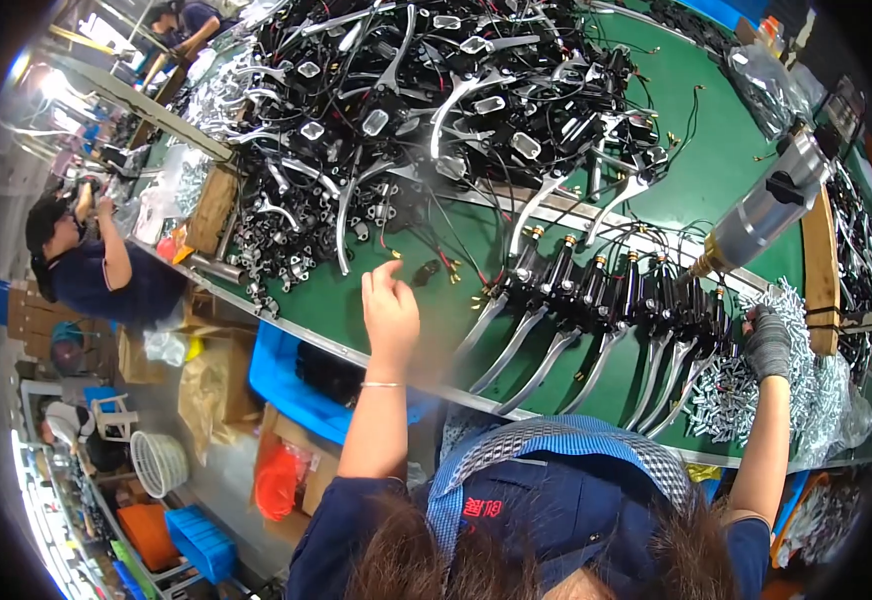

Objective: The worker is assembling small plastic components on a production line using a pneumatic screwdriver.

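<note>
My bare left hand [392, 312] is above the green bench top [331, 315], fingers stretched forward and nothing visible in them. A small dark part [427, 272], blurred, is just right of its fingertips. To the right, a row of brake lever assemblies [611, 310] lies side by side, black bodies away from me and silver levers [546, 362] toward me. My right hand [767, 345], in a grey glove, is at the right end of this row, beside a pile of silver screws [726, 400]. Its fingers are curled and their tips partly hidden.
A silver power driver [766, 205] slants over the row's right end. Beyond a metal rail [646, 235] lies a large heap of lever assemblies [436, 90]. Black clamps [271, 245] are piled at left, near a wooden block [213, 208]. Another person [111, 265] works at far left.
</note>
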Action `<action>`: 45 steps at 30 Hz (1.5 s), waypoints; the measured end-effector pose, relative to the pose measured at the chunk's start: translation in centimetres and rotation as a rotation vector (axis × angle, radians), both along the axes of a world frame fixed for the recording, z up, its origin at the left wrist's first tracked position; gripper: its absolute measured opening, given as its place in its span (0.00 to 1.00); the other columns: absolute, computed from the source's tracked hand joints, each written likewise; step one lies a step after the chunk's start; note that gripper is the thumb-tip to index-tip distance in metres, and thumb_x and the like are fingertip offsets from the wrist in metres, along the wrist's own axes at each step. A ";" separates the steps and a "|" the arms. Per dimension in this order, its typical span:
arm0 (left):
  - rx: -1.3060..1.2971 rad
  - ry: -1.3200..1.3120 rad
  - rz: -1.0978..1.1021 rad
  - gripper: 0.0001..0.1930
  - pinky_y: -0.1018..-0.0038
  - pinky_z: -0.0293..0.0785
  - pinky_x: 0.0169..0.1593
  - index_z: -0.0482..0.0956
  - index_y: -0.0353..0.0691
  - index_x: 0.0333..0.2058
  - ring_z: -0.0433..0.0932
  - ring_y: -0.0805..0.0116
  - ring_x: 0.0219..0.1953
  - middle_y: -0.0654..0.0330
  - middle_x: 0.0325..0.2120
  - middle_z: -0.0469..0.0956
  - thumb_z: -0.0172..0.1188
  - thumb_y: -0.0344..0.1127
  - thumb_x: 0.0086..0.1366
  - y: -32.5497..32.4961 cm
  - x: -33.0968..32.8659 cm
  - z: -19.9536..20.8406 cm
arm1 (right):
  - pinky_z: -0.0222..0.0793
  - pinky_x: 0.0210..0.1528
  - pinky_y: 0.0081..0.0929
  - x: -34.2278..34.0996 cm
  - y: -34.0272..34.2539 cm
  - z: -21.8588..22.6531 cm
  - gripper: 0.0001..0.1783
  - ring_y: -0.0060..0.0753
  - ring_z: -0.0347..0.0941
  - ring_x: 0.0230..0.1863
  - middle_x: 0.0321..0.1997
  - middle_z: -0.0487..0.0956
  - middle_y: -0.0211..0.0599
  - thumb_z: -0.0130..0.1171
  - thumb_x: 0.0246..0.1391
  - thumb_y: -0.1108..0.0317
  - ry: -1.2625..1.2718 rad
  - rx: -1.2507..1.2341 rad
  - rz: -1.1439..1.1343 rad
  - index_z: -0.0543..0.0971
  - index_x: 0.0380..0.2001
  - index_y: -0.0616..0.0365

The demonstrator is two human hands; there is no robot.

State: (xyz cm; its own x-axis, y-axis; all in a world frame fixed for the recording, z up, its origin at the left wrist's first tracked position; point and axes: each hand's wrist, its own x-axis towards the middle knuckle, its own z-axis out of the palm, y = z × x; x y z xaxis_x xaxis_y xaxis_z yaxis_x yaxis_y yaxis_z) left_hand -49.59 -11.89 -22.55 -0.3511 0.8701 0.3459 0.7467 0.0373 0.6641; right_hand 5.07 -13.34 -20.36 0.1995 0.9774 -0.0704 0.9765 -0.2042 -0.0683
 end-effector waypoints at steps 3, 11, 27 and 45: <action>-0.050 0.072 -0.023 0.13 0.69 0.68 0.35 0.73 0.36 0.39 0.68 0.62 0.30 0.57 0.28 0.67 0.57 0.31 0.54 -0.6 -0.1 -0.1 | 0.68 0.38 0.39 0.4 0.7 -0.5 0.10 0.49 0.72 0.34 0.32 0.74 0.46 0.59 0.42 0.71 -0.032 -0.039 -0.006 0.73 0.31 0.57; -0.098 0.233 -0.133 0.14 0.70 0.70 0.34 0.74 0.36 0.37 0.71 0.61 0.31 0.55 0.28 0.67 0.62 0.32 0.50 0.7 0.9 0.3 | 0.68 0.39 0.39 1.1 0.2 -0.4 0.11 0.49 0.72 0.37 0.33 0.75 0.48 0.60 0.44 0.64 -0.082 -0.101 -0.097 0.75 0.31 0.58; -0.059 -0.064 -0.943 0.12 0.78 0.70 0.33 0.71 0.35 0.38 0.72 0.67 0.28 0.57 0.28 0.68 0.59 0.26 0.53 -1.1 15.1 9.5 | 0.68 0.43 0.32 -4.2 0.2 5.6 0.11 0.39 0.74 0.38 0.35 0.78 0.38 0.58 0.46 0.60 -0.054 -0.158 -0.195 0.76 0.32 0.54; -0.031 -0.047 -1.041 0.12 0.68 0.70 0.26 0.72 0.39 0.36 0.73 0.57 0.24 0.55 0.26 0.69 0.61 0.31 0.51 -1.5 23.5 7.5 | 0.65 0.31 0.28 -12.5 -5.3 4.4 0.09 0.35 0.70 0.29 0.26 0.72 0.36 0.62 0.41 0.70 0.937 0.611 0.372 0.74 0.28 0.56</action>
State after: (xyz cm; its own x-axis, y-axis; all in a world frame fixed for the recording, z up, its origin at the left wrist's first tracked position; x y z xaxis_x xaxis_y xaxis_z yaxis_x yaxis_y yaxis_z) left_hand -26.13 -13.43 -15.05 0.5656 0.7585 0.3238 0.3926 -0.5929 0.7031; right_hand -7.44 -18.68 -15.96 0.0145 0.8869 0.4618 0.4858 0.3974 -0.7785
